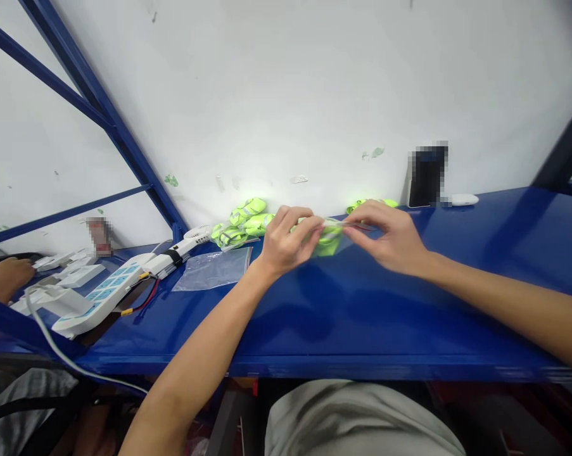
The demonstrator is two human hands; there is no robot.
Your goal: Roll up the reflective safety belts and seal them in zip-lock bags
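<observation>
Evidently, the work stands partway. Over the glossy blue tabletop (pixel 362 329), a small clear plastic bag (pixel 334 223) is held up, both grips clamped: the bare left hand (pixel 288 239) and bare right hand (pixel 385 235) each pinch its upper edge. A neon yellow-green fabric bundle (pixel 328 243) seems to be inside; whether the mouth is sealed, I cannot tell. Left of the held bag, a flat see-through plastic pouch with a reddish edge (pixel 212 269) lies apparently unused, so filling it may be left. Farther back on that same side, a pile of neon yellow-green bundles with pale bands (pixel 247 212) looks wrapped, probably done. Behind the held bag, slightly right, another yellow-green piece (pixel 356 206) is partly covered by the right hand, its stage unclear.
</observation>
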